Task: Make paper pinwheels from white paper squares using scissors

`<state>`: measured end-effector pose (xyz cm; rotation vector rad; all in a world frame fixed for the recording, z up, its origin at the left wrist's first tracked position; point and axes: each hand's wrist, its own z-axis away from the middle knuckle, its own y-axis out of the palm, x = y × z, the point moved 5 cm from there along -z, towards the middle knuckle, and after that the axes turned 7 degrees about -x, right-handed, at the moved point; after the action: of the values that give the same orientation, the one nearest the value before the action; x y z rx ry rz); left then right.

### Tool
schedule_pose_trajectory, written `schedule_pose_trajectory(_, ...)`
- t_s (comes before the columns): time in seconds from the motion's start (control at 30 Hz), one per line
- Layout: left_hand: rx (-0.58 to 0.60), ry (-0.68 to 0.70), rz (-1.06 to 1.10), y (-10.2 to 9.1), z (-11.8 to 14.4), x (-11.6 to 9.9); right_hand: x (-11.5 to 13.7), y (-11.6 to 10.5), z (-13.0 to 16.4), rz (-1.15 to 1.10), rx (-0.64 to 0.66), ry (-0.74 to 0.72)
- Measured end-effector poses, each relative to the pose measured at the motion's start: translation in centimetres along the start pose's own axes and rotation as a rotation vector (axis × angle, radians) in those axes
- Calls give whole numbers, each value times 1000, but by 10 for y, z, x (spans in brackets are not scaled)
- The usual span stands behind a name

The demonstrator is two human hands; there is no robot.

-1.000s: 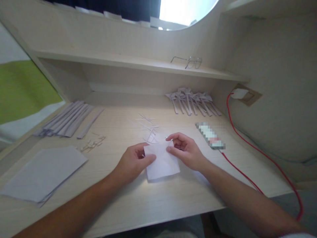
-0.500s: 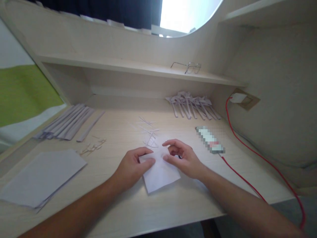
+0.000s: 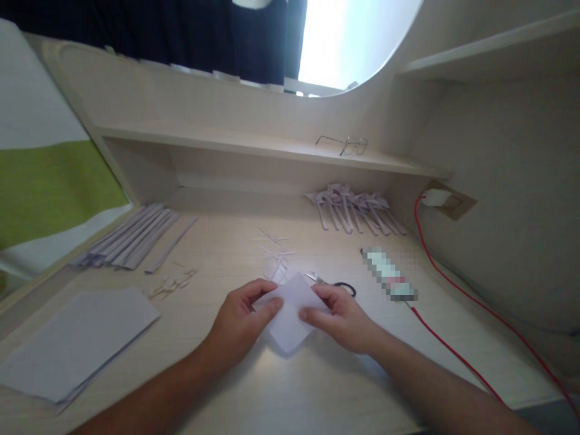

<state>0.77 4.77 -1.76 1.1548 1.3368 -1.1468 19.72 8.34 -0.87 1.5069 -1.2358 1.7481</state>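
Observation:
A small square of white paper (image 3: 292, 320) is held between my two hands, one corner pointing away from me and one toward me. My left hand (image 3: 249, 317) pinches its left corner, thumb on top and fingers beneath. On the right corner, my right hand (image 3: 342, 315) grips the same way. Just beyond the paper lie scissors (image 3: 345, 286) with black handles, partly hidden behind my right hand. Thin strips of white paper (image 3: 278, 254) are scattered on the desk past my left hand.
Paper sheets (image 3: 81, 344) lie at the left, near small wooden sticks (image 3: 174, 283) and rolled paper tubes (image 3: 131, 238). Paper pinwheels (image 3: 348, 202) rest at the back right. A phone (image 3: 389, 275) with a red cable (image 3: 453, 347) lies right. Glasses (image 3: 353, 146) sit on the shelf (image 3: 226, 140).
The paper has turned so a corner points toward me. My right hand has closed on its right corner. The scissors now show more, and the view has tilted up slightly.

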Motion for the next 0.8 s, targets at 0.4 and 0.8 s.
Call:
schedule_pose_trajectory(0.4, 185, -13, -120, 10, 5, -12, -6, 2, -1, -156, -6, 90)
schedule_pose_trajectory(0.8, 101, -45, -83, 4, -1, -9, -3, -6, -7, -245, -121, 54)
